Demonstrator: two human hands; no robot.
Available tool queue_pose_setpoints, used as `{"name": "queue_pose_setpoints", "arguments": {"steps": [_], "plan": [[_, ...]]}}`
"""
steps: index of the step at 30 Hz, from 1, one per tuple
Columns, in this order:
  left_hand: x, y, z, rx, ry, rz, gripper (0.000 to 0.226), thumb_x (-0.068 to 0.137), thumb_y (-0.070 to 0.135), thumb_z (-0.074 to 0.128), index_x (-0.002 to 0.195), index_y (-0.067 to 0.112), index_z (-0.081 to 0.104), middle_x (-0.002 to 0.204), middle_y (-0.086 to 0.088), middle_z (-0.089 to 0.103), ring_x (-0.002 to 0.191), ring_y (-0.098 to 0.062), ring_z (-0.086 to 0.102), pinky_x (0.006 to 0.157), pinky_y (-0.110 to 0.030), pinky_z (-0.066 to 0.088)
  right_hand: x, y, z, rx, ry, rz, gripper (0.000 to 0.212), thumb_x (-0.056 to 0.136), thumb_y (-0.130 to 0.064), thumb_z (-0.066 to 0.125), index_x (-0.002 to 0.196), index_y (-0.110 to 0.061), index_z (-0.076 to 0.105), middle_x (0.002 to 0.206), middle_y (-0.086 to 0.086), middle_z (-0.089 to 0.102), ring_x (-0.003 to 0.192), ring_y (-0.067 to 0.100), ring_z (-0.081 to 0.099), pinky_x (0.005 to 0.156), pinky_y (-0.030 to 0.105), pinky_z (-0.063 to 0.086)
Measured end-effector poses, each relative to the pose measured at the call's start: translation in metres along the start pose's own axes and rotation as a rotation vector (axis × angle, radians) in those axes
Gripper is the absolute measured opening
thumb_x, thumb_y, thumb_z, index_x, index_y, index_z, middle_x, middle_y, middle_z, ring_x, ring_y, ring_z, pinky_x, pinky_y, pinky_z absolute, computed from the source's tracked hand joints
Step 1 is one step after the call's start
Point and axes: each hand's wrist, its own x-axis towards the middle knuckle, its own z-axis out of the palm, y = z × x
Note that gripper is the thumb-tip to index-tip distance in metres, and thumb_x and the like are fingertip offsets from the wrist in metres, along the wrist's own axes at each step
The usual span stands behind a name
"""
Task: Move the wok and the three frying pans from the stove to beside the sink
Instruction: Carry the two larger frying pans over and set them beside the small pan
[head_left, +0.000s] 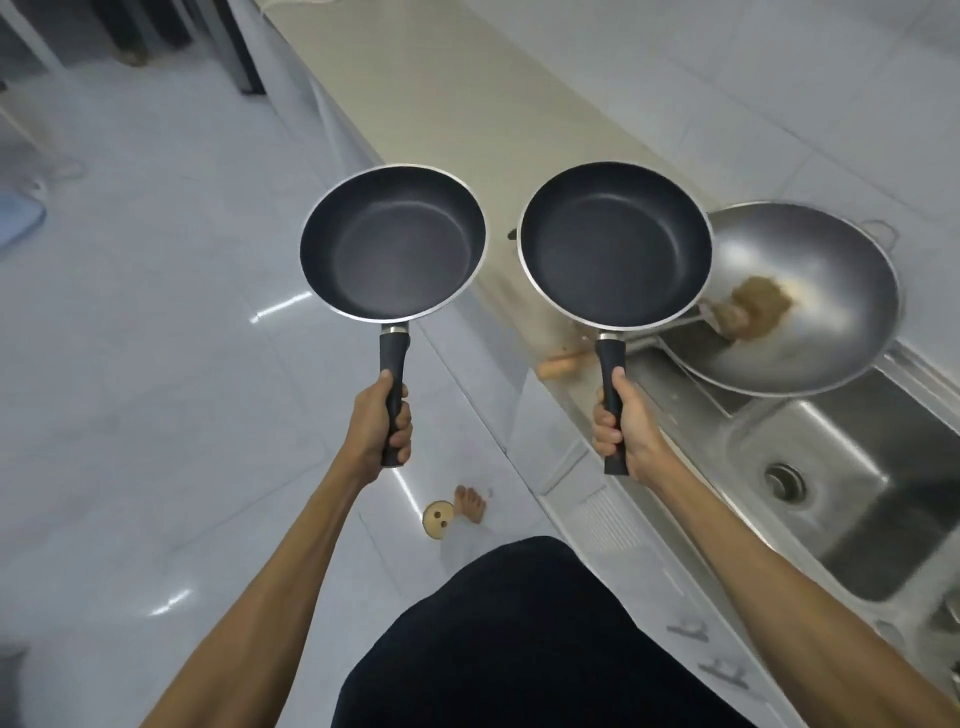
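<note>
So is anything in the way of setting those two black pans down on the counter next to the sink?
Partly. The steel wok already sits on the beige counter at the sink's edge, beside the right black frying pan. The counter beyond looks bare.

- Left hand (378, 426) wrapped around black handle of dark round nonstick frying pan (393, 241).
- Right hand (621, 423) gripping matching second pan (615, 241).
- At 3 o'clock, steel wok (810, 291) beside stainless sink (852, 499).
</note>
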Motion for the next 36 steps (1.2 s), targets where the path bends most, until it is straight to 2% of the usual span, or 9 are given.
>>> {"name": "queue_pose_setpoints", "arguments": {"steps": [2,10,15,18,25,30,36], "plan": [[0.036,0.034,-0.015,0.014,0.017,-0.008,0.042,0.103,0.051,0.035,0.084,0.015,0.049,0.047,0.002,0.039,0.032,-0.012,0.031,0.036,-0.018,0.031,0.035,-0.021,0.034,-0.01,0.003,0.023,0.056,0.097,-0.061,0.043,0.06,-0.019,0.045,0.044,-0.005,0.034,0.03,0.008,0.027,0.031,0.019,0.021],[0.163,0.136,-0.054,0.039,0.008,-0.049,0.042,0.103,0.05,0.035,0.084,0.015,0.049,0.048,0.002,0.038,0.032,-0.012,0.03,0.037,-0.019,0.03,0.154,-0.075,0.139,-0.024,-0.001,0.043,0.048,0.094,-0.061,0.047,0.069,-0.021,0.049,0.051,-0.003,0.039,0.035,0.011,0.029,0.033,0.021,0.027],[0.257,0.197,-0.084,0.069,-0.025,-0.085,0.041,0.103,0.049,0.035,0.083,0.016,0.047,0.048,0.002,0.037,0.033,-0.012,0.03,0.035,-0.019,0.028,0.221,-0.099,0.195,-0.011,0.057,0.063,0.053,0.095,-0.06,0.044,0.058,-0.023,0.048,0.049,-0.003,0.036,0.035,0.011,0.025,0.035,0.02,0.023],[0.32,0.238,-0.106,0.088,-0.075,-0.097,0.041,0.102,0.05,0.036,0.082,0.016,0.047,0.049,0.002,0.035,0.033,-0.012,0.029,0.034,-0.018,0.027,0.262,-0.11,0.236,0.05,0.086,0.064,0.052,0.097,-0.059,0.043,0.06,-0.022,0.046,0.049,-0.004,0.035,0.035,0.011,0.025,0.035,0.021,0.021],[0.443,0.348,-0.161,0.293,-0.194,-0.148,0.042,0.099,0.054,0.038,0.078,0.018,0.046,0.049,0.002,0.035,0.034,-0.013,0.028,0.039,-0.019,0.027,0.335,-0.134,0.334,0.26,0.212,0.061,0.048,0.1,-0.054,0.043,0.066,-0.02,0.045,0.048,-0.004,0.036,0.034,0.01,0.026,0.031,0.02,0.025],[0.51,0.399,-0.156,0.369,-0.298,-0.204,0.042,0.101,0.052,0.036,0.077,0.019,0.046,0.049,0.003,0.034,0.034,-0.012,0.028,0.039,-0.018,0.024,0.367,-0.136,0.377,0.407,0.307,0.038,0.047,0.099,-0.054,0.045,0.067,-0.02,0.046,0.05,-0.004,0.036,0.035,0.01,0.026,0.031,0.021,0.026],[0.584,0.436,-0.124,0.453,-0.429,-0.244,0.041,0.103,0.05,0.036,0.077,0.019,0.047,0.05,0.003,0.033,0.034,-0.012,0.027,0.037,-0.018,0.024,0.403,-0.149,0.384,0.453,0.423,-0.004,0.047,0.098,-0.056,0.045,0.071,-0.018,0.048,0.052,-0.002,0.036,0.037,0.011,0.026,0.033,0.022,0.024]]}}
